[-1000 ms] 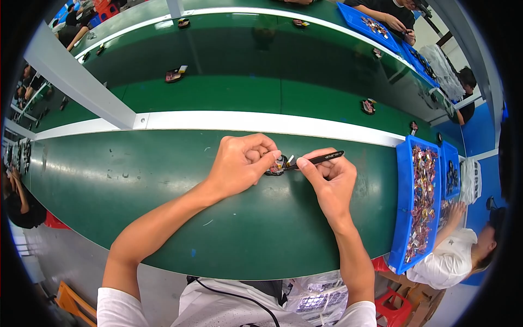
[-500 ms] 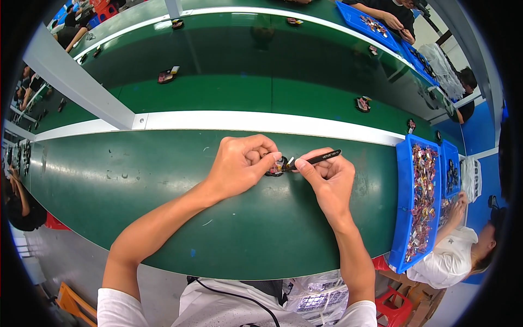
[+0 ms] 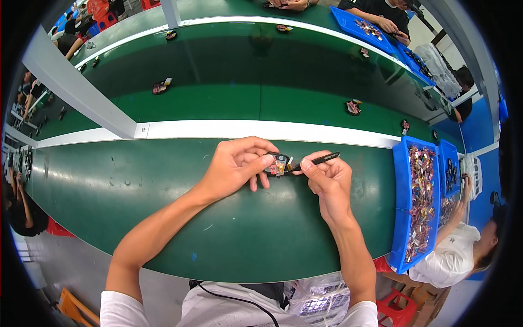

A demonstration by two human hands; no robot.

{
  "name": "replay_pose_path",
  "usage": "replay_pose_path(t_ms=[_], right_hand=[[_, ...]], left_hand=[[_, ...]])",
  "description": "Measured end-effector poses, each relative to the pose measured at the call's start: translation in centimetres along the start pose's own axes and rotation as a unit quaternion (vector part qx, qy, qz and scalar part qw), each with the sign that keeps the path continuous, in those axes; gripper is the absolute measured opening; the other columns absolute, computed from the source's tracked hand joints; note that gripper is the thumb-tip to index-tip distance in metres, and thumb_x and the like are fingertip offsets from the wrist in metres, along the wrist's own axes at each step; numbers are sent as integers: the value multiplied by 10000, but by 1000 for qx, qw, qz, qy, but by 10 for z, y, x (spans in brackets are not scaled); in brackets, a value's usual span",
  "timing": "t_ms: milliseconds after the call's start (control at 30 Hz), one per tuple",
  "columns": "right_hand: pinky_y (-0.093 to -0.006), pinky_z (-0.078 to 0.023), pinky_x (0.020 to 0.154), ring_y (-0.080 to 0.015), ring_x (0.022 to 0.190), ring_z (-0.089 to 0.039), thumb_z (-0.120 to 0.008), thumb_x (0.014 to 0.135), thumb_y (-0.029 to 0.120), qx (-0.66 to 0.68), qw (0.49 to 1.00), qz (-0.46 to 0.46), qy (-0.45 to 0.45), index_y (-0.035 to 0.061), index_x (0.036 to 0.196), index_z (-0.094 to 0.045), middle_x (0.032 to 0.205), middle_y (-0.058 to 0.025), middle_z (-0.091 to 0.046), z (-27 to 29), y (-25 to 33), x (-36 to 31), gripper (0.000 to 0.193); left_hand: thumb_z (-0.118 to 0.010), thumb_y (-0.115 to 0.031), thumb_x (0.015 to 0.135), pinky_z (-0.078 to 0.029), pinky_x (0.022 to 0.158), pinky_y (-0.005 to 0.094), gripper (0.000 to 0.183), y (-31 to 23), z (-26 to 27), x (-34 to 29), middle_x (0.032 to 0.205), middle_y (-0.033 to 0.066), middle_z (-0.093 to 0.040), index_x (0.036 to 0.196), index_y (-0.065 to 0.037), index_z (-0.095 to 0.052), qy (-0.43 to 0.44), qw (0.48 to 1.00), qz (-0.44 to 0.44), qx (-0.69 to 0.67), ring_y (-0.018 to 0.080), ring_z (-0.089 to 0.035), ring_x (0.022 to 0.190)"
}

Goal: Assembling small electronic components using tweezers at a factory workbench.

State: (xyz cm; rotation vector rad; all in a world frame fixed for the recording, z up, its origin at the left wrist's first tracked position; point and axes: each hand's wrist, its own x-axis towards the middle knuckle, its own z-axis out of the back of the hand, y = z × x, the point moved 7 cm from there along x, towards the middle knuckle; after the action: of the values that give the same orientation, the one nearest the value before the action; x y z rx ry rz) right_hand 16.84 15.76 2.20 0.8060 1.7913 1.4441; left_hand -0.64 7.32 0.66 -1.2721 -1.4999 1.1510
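Observation:
Between thumb and fingers, my left hand (image 3: 235,166) grips a small black housing (image 3: 278,164) with a reddish circuit board and a yellow and white part in it. My right hand (image 3: 330,177) is closed on black tweezers (image 3: 321,158) held like a pen. The tweezers' tips point left and reach the right side of the housing; whether they pinch anything is too small to tell. Both hands are just above the green table, near its far white edge. My left fingers cover part of the housing.
On the right stand a blue bin (image 3: 403,218) of small reddish parts and a smaller blue bin (image 3: 449,147) with black pieces. Beyond the white rail (image 3: 261,129), a green conveyor belt (image 3: 218,103) carries several similar housings. A grey post (image 3: 81,82) rises at left. Co-workers sit around.
The housing in my left hand is turned so more of its inside shows, and some left fingers have spread below it. Housings on the belt have shifted slightly left.

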Motion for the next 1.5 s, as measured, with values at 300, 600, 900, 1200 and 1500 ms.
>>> replay_pose_path(t_ms=[300, 600, 900, 1200, 1500], right_hand=[[-184, -284, 471, 5, 536, -435, -760, 903, 19, 21, 997, 77, -18, -30, 1024, -698, 801, -65, -734, -4, 1, -4, 145], [-190, -259, 440, 5, 501, -410, -838, 821, 3, -152, 940, 295, -75, 6, 881, -780, 815, -24, -760, -11, 20, -22, 84], [-188, -273, 434, 0, 505, -428, -839, 819, 0, -176, 926, 326, -69, 8, 888, -783, 823, -31, -766, -16, 20, -24, 89], [-200, -239, 438, 4, 496, -381, -845, 824, 16, -163, 937, 298, -81, 0, 883, -779, 785, -15, -740, -13, 15, -24, 90], [-203, -251, 438, 2, 478, -387, -842, 831, 30, -188, 942, 272, -65, -3, 881, -777, 771, -17, -737, -12, 16, -21, 88]], left_hand=[[-611, -81, 1017, -576, 484, 270, 241, 0, 2, 2, 946, 174, -725, 1170, 103, -641, -1, 1000, -5, -11, 229, -742, 677], [-591, -93, 1027, -600, 492, 290, 252, -1, 4, 4, 948, 198, -729, 1179, 103, -639, -11, 1000, -14, -19, 258, -750, 687], [-583, -94, 1030, -609, 504, 298, 253, -1, 4, 3, 960, 202, -726, 1179, 103, -637, -8, 1000, -14, -25, 267, -751, 701], [-587, -94, 1029, -607, 509, 300, 255, -1, 3, 2, 942, 197, -724, 1178, 107, -634, -15, 999, -20, -38, 267, -751, 704], [-590, -74, 1017, -601, 509, 291, 234, 0, 4, 2, 926, 191, -727, 1137, 118, -652, -19, 999, -1, -34, 253, -747, 674]])
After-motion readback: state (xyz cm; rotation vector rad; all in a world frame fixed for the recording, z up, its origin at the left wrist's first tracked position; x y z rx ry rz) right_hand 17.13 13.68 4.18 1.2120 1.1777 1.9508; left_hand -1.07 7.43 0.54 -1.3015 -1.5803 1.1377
